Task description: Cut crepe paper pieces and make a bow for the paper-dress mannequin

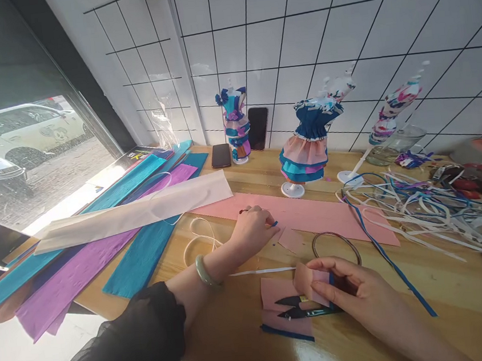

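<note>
My left hand (253,229) reaches over the long pink paper strip (313,213), its fingers closed round a tiny blue scrap (275,223). Lower right, my right hand (342,284) pinches a small pink paper piece (305,280) with a blue edge. Under that piece lie dark-bladed scissors (293,313), blades apart; their handles are hidden by my right hand. Beneath the blades rests another pink piece (272,292) with a blue strip along its lower edge. A loose pink scrap (291,239) sits between my hands.
Teal (158,252), purple (78,272) and cream paper strips (141,211) cover the left side. Behind stand dressed mini mannequins (236,123), (305,139) and a phone (220,155). Tangled ribbons (415,202) and a glass jar (396,144) occupy the right. A metal ring (335,234) lies near my right hand.
</note>
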Motion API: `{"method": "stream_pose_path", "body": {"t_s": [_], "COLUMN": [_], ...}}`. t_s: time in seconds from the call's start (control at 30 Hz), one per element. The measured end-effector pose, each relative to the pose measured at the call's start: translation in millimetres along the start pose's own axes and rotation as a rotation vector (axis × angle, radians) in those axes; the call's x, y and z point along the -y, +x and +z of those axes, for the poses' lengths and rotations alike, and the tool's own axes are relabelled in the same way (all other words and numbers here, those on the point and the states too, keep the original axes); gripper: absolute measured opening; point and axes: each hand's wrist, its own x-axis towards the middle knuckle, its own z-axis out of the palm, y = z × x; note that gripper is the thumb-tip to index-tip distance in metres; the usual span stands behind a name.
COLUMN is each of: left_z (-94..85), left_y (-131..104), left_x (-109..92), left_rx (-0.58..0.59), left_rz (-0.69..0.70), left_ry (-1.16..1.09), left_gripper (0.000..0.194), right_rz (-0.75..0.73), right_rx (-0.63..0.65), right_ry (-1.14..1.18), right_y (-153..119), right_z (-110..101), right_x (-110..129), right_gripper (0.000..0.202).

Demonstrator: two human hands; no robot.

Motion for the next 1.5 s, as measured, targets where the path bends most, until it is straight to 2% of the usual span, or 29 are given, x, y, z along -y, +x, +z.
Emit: {"method": "stream_pose_path", "body": {"t_s": [0.13,0.27,0.43,0.53,0.67,0.77,0.87,1.07,1.5], "left_z": [0.6,0.0,3.3,4.4,3.1,3.0,3.3,1.9,0.9], "left_y": [1,-2,-7,-12,-20,-24,-27,-29,-31], "left_x": [3,-2,-10,-18,-32,-40,-43,-44,-51], "left_rx": [-0.002,0.034,0.193,0.276,0.401,0.444,0.447,0.434,0.383], "left_rz": [0.021,-0.015,-0.151,-0.25,-0.372,-0.426,-0.444,-0.44,-0.44], "left_ry": [-0.143,-0.445,-0.897,-1.077,-1.196,-1.295,-1.39,-1.547,-1.634], "left_gripper": [0.01,0.008,0.029,0.031,0.035,0.036,0.034,0.031,0.027], "right_rz": [0.007,0.002,0.021,0.034,0.037,0.008,0.022,0.008,0.044], "right_rx": [-0.021,-0.05,-0.147,-0.162,-0.173,-0.225,-0.278,-0.286,-0.25], "right_ry": [0.011,0.034,0.092,0.168,0.256,0.235,0.173,0.161,0.189], "right_y": [2,3,0,-4,-8,-7,-2,6,9], "right_z": [-1,0,2,0,-4,-7,-8,-12,-10], "right_x": [-4,-7,-3,2,6,5,0,-7,-9], "right_gripper": [0.032,0.037,0.039,0.038,0.041,0.042,0.04,0.04,0.039]}}
